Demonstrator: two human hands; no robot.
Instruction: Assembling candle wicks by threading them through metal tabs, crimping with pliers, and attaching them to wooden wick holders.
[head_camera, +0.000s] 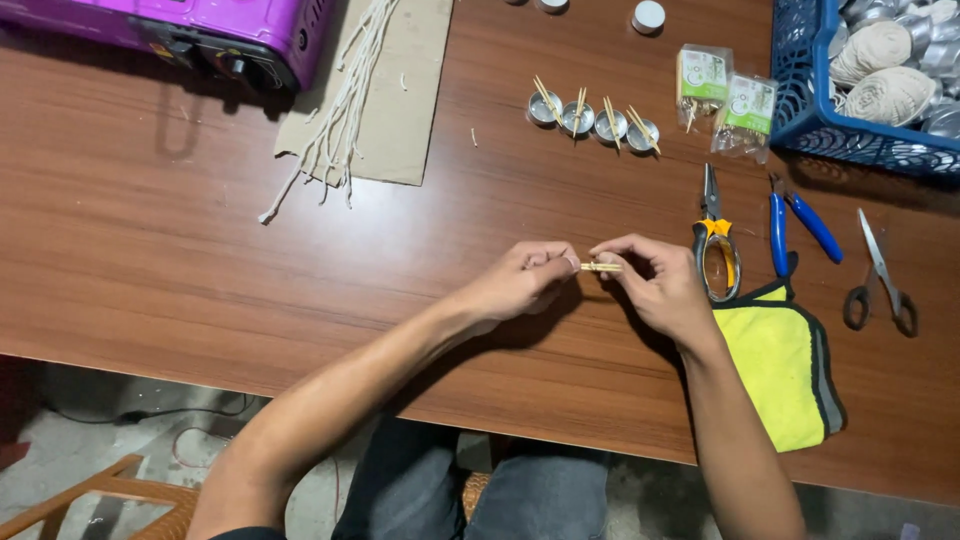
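- A person sits at a brown wood-grain table (200, 280), seen from above, both bare forearms reaching onto it.
- The left hand (520, 282) and right hand (655, 285) meet near the middle of the table, just above its surface.
- Between them is a small bundle of thin pale wooden sticks (601, 267), lying level. Fingertips of each hand are pinched closed on one end of it.
- Beyond the hands stands a row of four small round silver metal cups (593, 120), each with thin sticks laid across it.
- Just right of the cups lie two small clear packets with green labels (725, 100).
- In the far right corner is a blue plastic basket (800, 120) filled with silver cups and pale balls of string.
- Near the right hand lie yellow-handled pliers (715, 250), blue-handled pliers (795, 230) and grey scissors (880, 280).
- A yellow cloth with grey edging (780, 365) lies just beside the right wrist.
- Far left, white strings (345, 110) rest on a flat piece of cardboard (410, 90), next to a purple appliance (200, 25).
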